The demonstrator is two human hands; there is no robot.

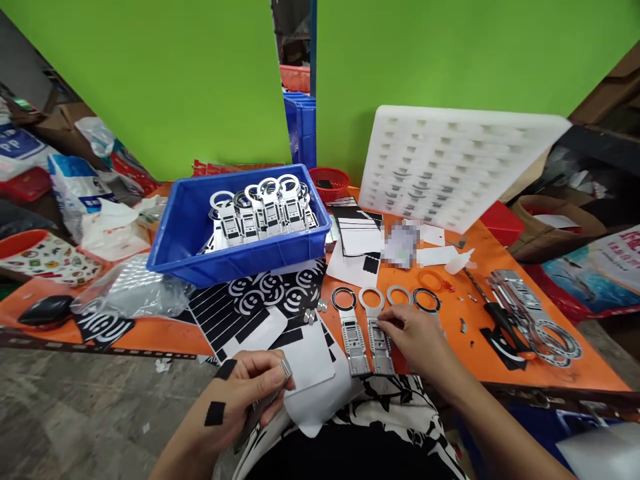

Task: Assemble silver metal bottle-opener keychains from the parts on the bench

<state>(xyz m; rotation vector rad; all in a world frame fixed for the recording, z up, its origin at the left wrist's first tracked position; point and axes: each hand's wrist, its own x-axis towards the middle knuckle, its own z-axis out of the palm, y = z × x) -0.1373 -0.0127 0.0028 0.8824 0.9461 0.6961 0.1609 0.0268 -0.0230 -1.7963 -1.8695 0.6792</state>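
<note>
Only got the head view here: the ring-ended metal parts (355, 343) are lined up on the orange counter (585, 370), rings pointing away from the person, and the right hand (411, 332) is at the second part (382, 355) from the left. For this bit I'd keep that part flat on the counter, work with just the fingertips, and watch the wrist, since a bump could knock the row crooked. Grip-wise, the left hand (257, 383) is pinching a little stack of shiny metal pieces (285, 368) between thumb and fingers, left of the row. The right hand's thumb and finger sit close together at the part; can't tell if anything tiny is between them. Similar parts are piled in the blue bin (240, 265) behind.
</note>
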